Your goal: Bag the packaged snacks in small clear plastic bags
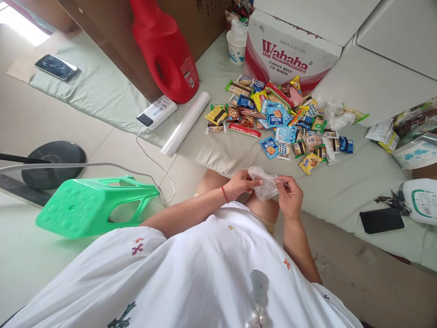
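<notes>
Above my lap, a crumpled clear plastic bag (263, 186) is stretched between my two hands. My left hand (241, 183), with a red string at the wrist, pinches the bag's left side between thumb and fingers. At its right edge my right hand (289, 193) is closed on the same bag, fingertips pressed together. Just beyond the hands, a spread of small wrapped snacks (276, 114) covers part of the cloth-covered surface (218, 150). A yellow snack packet (310, 163) lies at the near edge of that spread. What is inside the bag, if anything, I cannot make out.
Behind the snacks stands a Wahaha carton (287, 59), beside a paper cup (236, 48). Leftward are a clear plastic roll (186, 124), a white power bank (159, 111) with a cable, a red jug (170, 59) and a green stool (78, 207). A black wallet-like item (381, 221) lies right.
</notes>
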The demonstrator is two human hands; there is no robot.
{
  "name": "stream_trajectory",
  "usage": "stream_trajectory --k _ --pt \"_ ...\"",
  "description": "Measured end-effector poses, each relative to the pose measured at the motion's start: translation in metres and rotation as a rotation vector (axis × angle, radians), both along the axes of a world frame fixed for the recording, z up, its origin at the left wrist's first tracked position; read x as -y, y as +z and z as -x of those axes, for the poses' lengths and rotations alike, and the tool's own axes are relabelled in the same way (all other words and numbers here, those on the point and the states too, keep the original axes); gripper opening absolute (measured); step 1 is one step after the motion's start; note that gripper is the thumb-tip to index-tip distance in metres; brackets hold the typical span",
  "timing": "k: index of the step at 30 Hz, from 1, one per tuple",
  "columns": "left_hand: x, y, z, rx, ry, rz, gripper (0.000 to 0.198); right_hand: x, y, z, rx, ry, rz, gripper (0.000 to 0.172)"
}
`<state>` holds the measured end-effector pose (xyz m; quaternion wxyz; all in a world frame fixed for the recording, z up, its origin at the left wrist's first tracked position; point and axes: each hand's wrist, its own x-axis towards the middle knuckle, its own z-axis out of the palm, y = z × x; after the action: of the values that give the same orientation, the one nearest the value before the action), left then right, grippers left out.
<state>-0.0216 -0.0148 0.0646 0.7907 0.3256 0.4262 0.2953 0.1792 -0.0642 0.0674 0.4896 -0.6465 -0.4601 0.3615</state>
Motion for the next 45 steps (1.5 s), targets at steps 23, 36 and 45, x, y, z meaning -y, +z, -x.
stream_trajectory --k 23,36,45 --pt "0.001 0.006 0.009 0.115 0.118 0.046 0.044 -0.007 -0.002 -0.012 -0.719 0.083 0.325 0.041" --pt "0.010 0.040 -0.023 -0.045 -0.025 -0.309 0.050 0.014 0.033 0.012 0.508 0.070 -0.273 0.018" --pt "0.011 0.037 -0.024 0.004 -0.046 -0.149 0.054 0.019 0.026 0.006 0.248 0.183 -0.133 0.021"
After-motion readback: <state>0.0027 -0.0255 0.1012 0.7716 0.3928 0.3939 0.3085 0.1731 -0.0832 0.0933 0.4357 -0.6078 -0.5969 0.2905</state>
